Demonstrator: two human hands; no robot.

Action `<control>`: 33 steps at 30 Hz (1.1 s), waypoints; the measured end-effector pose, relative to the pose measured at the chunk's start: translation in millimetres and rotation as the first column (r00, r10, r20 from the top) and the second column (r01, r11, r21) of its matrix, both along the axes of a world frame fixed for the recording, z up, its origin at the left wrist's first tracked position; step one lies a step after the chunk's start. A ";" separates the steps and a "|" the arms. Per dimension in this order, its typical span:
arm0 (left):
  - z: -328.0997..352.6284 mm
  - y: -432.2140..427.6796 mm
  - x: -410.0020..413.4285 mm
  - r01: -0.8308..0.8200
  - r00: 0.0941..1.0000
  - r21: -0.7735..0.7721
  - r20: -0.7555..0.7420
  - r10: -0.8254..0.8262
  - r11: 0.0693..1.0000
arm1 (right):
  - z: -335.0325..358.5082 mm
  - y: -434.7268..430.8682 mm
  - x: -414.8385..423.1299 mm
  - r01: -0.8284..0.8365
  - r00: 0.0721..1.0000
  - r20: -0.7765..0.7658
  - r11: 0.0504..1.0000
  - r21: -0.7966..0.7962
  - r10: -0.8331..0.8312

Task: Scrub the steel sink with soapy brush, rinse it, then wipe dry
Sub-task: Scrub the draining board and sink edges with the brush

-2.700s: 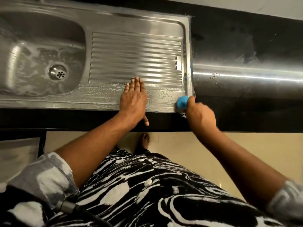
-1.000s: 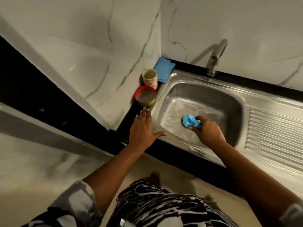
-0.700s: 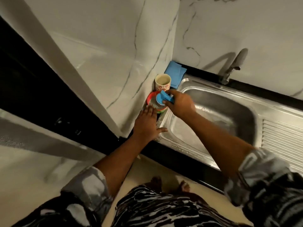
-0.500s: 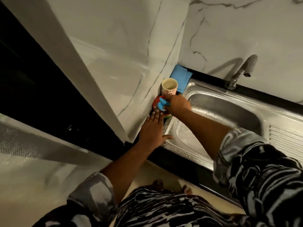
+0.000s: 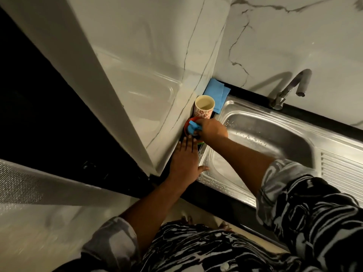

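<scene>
The right hand point(image 5: 213, 131) is held curled around a blue brush point(image 5: 193, 128), with the fingers wrapped over its handle. The brush head is positioned over a red bowl point(image 5: 186, 123). The bowl is largely covered by the hand, so contact between brush and bowl contents cannot be confirmed. The right forearm is extended across the left part of the sink point(image 5: 275, 134).

The left hand point(image 5: 183, 160) is laid flat, palm down, with the fingers straight and close together. It is pressed on the dark tabletop point(image 5: 306, 114) at the left edge of the sink. The thumb is spread outward onto the sink rim, and the fingertips are located just beside the red bowl.

A patterned cup point(image 5: 204, 107) is stood upright directly behind the bowl, against the marble wall point(image 5: 149, 61). A folded blue cloth point(image 5: 216, 92) is placed in the corner behind the cup, next to the rear left corner of the sink.

The steel basin is seen wet, with streaks visible on its floor and walls. A ribbed drainboard point(image 5: 343, 169) is attached on its right side. A metal tap point(image 5: 290, 88) is mounted behind the basin, and its spout is directed over the basin.
</scene>
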State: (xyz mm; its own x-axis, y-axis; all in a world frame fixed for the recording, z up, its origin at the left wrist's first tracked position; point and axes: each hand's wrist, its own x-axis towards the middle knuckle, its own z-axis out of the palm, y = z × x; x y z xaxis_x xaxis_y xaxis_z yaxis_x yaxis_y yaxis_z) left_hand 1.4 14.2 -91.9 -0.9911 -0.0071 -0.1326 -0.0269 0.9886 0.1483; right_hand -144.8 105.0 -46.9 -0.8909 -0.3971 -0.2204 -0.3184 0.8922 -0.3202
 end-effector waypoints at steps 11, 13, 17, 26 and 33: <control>22.4 41.0 1.6 0.024 0.993 -0.005 -0.113 -0.024 1.000 | 3.9 95.8 5.4 0.700 0.706 0.633 0.447 -0.556 -0.318; 18.7 63.9 3.2 0.078 0.990 0.003 -0.122 -0.077 0.997 | 9.6 131.0 21.5 0.766 0.636 0.727 0.327 -0.553 -0.260; 13.3 119.5 5.6 0.211 0.972 0.100 -0.126 -0.198 0.972 | 9.9 221.0 60.8 0.860 0.510 0.818 0.125 -0.496 -0.265; 20.9 283.6 10.2 0.511 0.859 0.102 -0.057 -0.508 0.853 | 9.5 464.3 158.4 0.855 0.346 0.826 -0.212 -0.473 -0.446; 16.5 428.9 11.7 0.552 0.833 0.079 -0.009 -0.554 0.830 | 7.6 635.6 191.2 0.827 0.338 0.736 -0.188 -0.530 -0.586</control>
